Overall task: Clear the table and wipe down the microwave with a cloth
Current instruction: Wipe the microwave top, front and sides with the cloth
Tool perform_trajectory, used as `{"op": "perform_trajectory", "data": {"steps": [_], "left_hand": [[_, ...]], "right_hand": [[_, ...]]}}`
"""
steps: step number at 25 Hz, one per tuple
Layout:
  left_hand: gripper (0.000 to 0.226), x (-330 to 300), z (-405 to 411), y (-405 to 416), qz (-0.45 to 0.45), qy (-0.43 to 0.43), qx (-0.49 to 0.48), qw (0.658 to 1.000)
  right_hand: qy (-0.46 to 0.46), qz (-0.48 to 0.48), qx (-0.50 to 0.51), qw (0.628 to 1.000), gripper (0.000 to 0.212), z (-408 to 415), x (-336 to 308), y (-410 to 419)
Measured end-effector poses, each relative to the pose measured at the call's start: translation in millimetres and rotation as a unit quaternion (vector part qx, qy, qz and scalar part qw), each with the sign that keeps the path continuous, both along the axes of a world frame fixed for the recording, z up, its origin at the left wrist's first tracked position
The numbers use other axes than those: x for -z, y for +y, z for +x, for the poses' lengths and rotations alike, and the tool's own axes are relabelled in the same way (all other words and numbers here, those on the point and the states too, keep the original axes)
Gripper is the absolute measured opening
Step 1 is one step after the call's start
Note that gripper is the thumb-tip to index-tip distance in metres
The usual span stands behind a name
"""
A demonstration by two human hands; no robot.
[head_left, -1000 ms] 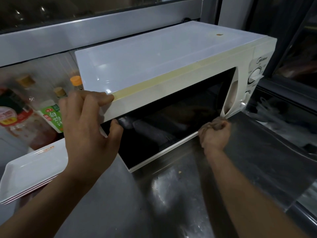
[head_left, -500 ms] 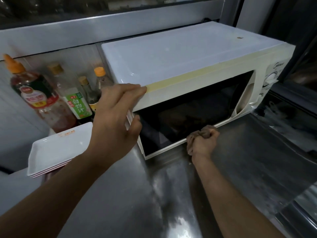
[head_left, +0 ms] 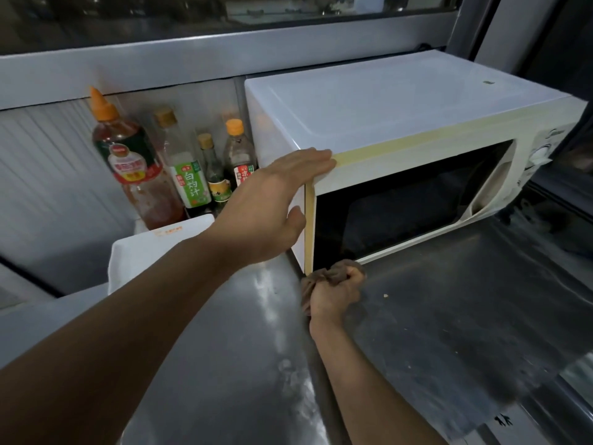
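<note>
Behind the left hand [head_left: 266,203], against the grey ribbed wall, stand four bottles close together. The biggest is a clear plastic squeeze bottle with an orange pointed cap [head_left: 128,159]; it holds a red-brown sauce that fills the lower part, and it has a red and green label. Next to it is a clear bottle with a green and white label [head_left: 184,175], and its content looks pale. Then comes a small dark glass bottle with a yellow-green label [head_left: 215,175], and after it a dark bottle with an orange cap and red label [head_left: 239,155], just beside the side wall of the microwave. Under the left wrist lies a stack of white rectangular plastic trays [head_left: 144,252]; what is inside I cannot tell.

The white boxy microwave with a dark glass door [head_left: 401,130] stands on the shiny steel counter [head_left: 449,316], in front of both hands. Its top is clean and glossy, with one small mark far behind. The front frame is yellowed along the top edge and along the left edge. The door is closed, and white dials are at the far right.

The left hand is spread wide, with the fingers flat on the top front left corner of the microwave and the thumb against its side wall. The right hand [head_left: 337,290] is closed into a fist around a crumpled brown cloth [head_left: 333,273], which touches the bottom left corner of the door. A few crumbs [head_left: 386,296] lie on the counter, right of this hand.
</note>
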State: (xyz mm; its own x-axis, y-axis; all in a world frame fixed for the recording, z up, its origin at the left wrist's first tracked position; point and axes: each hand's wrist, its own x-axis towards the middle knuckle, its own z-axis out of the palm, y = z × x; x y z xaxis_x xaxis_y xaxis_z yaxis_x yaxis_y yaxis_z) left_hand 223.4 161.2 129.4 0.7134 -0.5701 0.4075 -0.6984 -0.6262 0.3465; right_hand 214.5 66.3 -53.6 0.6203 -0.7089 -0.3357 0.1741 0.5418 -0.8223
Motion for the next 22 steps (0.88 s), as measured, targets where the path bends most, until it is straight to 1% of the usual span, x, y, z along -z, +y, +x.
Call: {"op": "perform_trajectory", "data": {"steps": [2, 5, 6, 7, 8, 10, 11, 12, 14, 15, 16, 17, 19, 20, 21, 22], "left_hand": [[0.072, -2.0, 3.1, 2.6, 0.010, 0.007, 0.004, 1.000], [0.075, -4.1, 6.3, 3.7, 0.019, 0.022, 0.007, 1.000], [0.075, -4.2, 6.5, 3.3, 0.019, 0.029, 0.010, 0.999], [0.076, -4.2, 6.3, 3.0, 0.016, 0.036, 0.012, 0.999], [0.077, -4.9, 6.2, 2.9, 0.014, 0.042, 0.015, 0.999], [0.079, -7.0, 5.3, 2.6, 0.028, 0.043, 0.018, 0.999], [0.079, -8.3, 3.9, 2.4, 0.041, 0.039, 0.018, 0.998], [0.079, -10.0, 2.1, 2.2, 0.052, 0.037, 0.019, 0.998], [0.078, -13.4, -2.2, 0.5, 0.075, 0.039, 0.014, 0.996], [0.078, -14.4, -3.5, -0.7, 0.089, 0.039, 0.009, 0.995], [0.079, -16.6, -4.9, -2.6, 0.107, 0.037, 0.005, 0.994], [0.079, -19.0, -6.4, -4.7, 0.126, 0.035, 0.001, 0.991], [0.080, -23.8, -9.6, -8.7, 0.157, 0.033, -0.015, 0.987], [0.080, -26.1, -12.3, -10.2, 0.168, 0.034, -0.025, 0.985], [0.081, -28.6, -16.8, -11.2, 0.175, 0.038, -0.034, 0.983], [0.083, -31.8, -23.1, -11.1, 0.175, 0.047, -0.043, 0.982]], "right_hand": [[0.029, 0.020, -0.008, 0.999, 0.038, -4.4, -3.6, 9.6], [0.125, -0.011, -0.032, 0.992, 0.035, -8.2, -11.8, 9.7], [0.159, -0.020, -0.054, 0.986, 0.037, -9.8, -13.8, 9.1], [0.172, -0.013, -0.075, 0.982, 0.040, -10.4, -14.2, 9.3], [0.180, -0.026, -0.106, 0.978, 0.040, -14.4, -16.6, 10.8], [0.212, -0.101, -0.154, 0.960, 0.022, -23.6, -17.5, 15.1], [0.216, -0.124, -0.167, 0.954, 0.022, -25.7, -15.7, 17.9], [0.204, -0.121, -0.181, 0.954, 0.024, -29.7, -20.6, 19.5], [0.201, -0.107, -0.178, 0.957, 0.040, -32.2, -25.3, 15.0], [0.205, -0.111, -0.165, 0.958, 0.043, -31.5, -29.3, 9.3], [0.198, -0.134, -0.165, 0.957, 0.045, -33.3, -33.1, 0.3], [0.206, -0.206, -0.167, 0.942, 0.046, -39.4, -43.9, -8.4], [0.169, -0.253, -0.125, 0.944, 0.043, -57.1, -74.2, -23.5], [0.157, -0.253, -0.140, 0.944, 0.040, -68.2, -90.3, -31.7], [0.165, -0.282, -0.152, 0.933, 0.034, -76.7, -102.8, -41.0], [0.166, -0.290, -0.164, 0.928, 0.026, -82.8, -109.5, -50.4]]}}
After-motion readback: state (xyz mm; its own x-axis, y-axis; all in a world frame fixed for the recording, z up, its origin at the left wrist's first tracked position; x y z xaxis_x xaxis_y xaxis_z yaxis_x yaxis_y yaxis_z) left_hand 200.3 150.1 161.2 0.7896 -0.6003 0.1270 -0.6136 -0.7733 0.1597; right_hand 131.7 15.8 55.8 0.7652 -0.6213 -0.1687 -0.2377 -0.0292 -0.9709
